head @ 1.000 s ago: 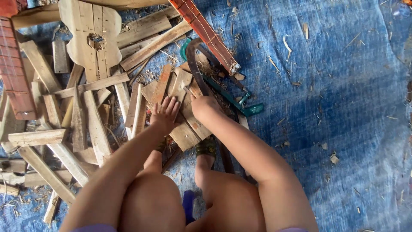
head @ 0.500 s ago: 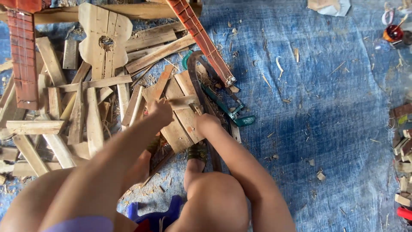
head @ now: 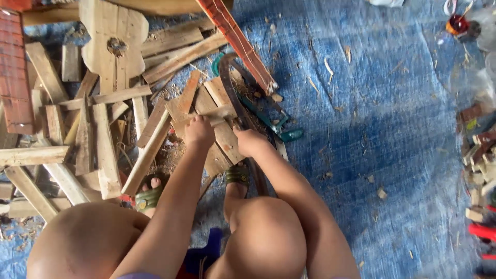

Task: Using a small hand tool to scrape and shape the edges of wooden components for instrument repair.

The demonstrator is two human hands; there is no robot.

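Blue tarpaulin (head: 372,129) covers the ground, littered with wood chips and sawdust, and on its left side lies a heap of pale wooden offcuts (head: 98,144), slats and short boards crossing one another at all angles. At the front of that heap, between the two hands, sits a small flat wood piece (head: 209,114), light tan, roughly cut, lying across wider boards. The left hand (head: 199,132) is curled closed over the near edge of this piece, fingers tucked down on it. The right hand (head: 249,140) is closed around the dark curved frame of a saw (head: 232,90), whose arc runs up from the hand and whose green handle part (head: 289,135) lies just beside on the tarpaulin. A guitar-shaped wooden cutout (head: 113,39) rests at the top of the heap, and a red fretted neck (head: 240,39) slants across beside it. Both feet wear green sandals (head: 236,175) planted among the boards.
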